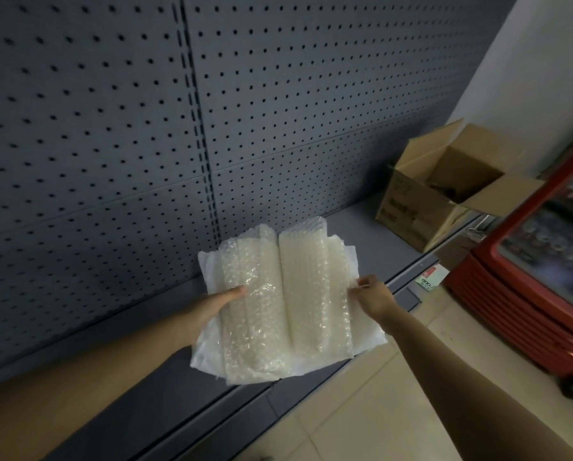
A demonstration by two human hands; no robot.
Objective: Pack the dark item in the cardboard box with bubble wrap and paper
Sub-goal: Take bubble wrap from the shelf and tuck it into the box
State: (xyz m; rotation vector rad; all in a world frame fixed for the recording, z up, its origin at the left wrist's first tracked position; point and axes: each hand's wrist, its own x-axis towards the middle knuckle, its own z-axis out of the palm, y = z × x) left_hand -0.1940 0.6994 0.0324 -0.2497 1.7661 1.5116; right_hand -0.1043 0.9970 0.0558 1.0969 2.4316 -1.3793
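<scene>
Bubble wrap [280,304] rolls on white paper [366,337], left hand [227,299] and right hand [373,294] pinching the edges; loose rolls could slide off onto the shelf [354,227].

Little can be read here. A small white and red price tag [428,279] clipped to the front edge of the shelf [361,227] carries dark digits that look like "900", seen at an angle; its smaller print is too blurred to make out. The cardboard box [421,207] standing on the shelf has dark printed lettering on its front side, but the characters are smeared and illegible.
</scene>
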